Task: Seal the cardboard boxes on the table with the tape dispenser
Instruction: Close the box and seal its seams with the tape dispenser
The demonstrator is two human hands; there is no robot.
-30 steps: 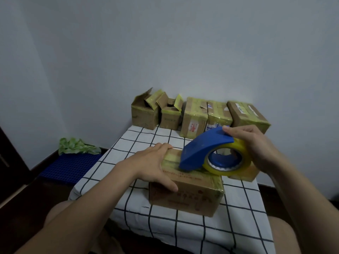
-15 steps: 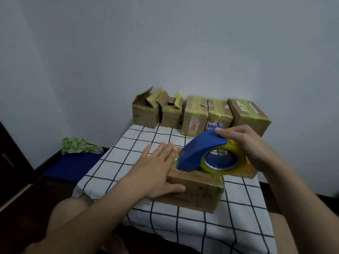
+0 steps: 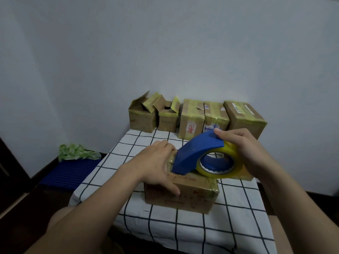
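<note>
Both busy: my left hand (image 3: 154,165) clamps cardboard box (image 3: 194,197), right hand (image 3: 245,154) grips tape dispenser (image 3: 196,153); drag straight, pressing firmly.

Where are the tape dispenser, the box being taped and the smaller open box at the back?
tape dispenser (image 3: 194,153), head view, on its blue cover.
box being taped (image 3: 192,197), head view, on its front face.
smaller open box (image 3: 167,121), head view, on its front wall.
</note>
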